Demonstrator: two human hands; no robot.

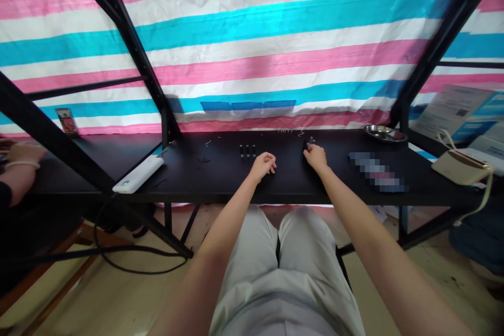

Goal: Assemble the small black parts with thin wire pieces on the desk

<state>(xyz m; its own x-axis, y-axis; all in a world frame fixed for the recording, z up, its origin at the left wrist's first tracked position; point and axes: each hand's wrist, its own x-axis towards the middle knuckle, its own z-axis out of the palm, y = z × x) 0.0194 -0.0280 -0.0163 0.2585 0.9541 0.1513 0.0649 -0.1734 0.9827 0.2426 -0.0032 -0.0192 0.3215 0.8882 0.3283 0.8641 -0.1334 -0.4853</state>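
Both my arms reach out over a black table (220,178). My left hand (263,164) rests on the tabletop with its fingers curled in; nothing shows in it. My right hand (315,155) is closed in a pinch on a small dark upright piece (310,142) at its fingertips. Three small dark cylinders (248,150) stand in a row just behind and to the left of my left hand. A line of tiny parts (286,131) lies farther back near the tarp.
A white power bank (138,174) with a black cable lies at the left. A metal dish (385,133) sits at the back right, a beige pouch (460,167) at the far right. Black frame struts cross on both sides. Another person's hand (24,153) is at the far left.
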